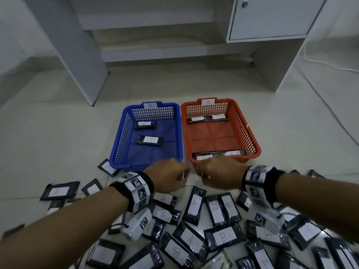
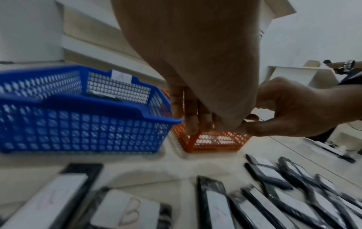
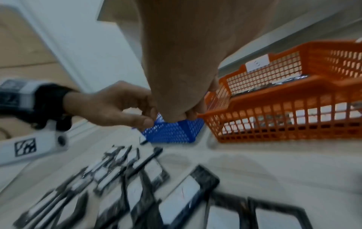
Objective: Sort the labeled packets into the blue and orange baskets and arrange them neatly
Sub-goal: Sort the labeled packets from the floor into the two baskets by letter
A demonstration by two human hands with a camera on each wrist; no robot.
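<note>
The blue basket (image 1: 121, 140), tagged A, holds two black packets (image 1: 149, 140) with white labels. Beside it on the right, the orange basket (image 1: 246, 133), tagged B, has packets along its far wall (image 1: 206, 119) and near wall (image 1: 219, 154). My left hand (image 1: 182, 176) and right hand (image 1: 202, 176) hover close together just in front of both baskets, above the floor. Their fingers are loosely curled, and I see nothing held in either. The wrist views show the left hand (image 2: 195, 120) and right hand (image 3: 182, 111) with fingers hanging down. Several loose labelled packets (image 1: 194, 235) lie heaped on the floor below my forearms.
More packets (image 1: 60, 191) are scattered to the left of the heap. A white desk panel (image 1: 77, 55) stands behind the baskets on the left and a white cabinet (image 1: 272, 20) on the right. A white cable (image 1: 330, 117) runs over the tiled floor at the right.
</note>
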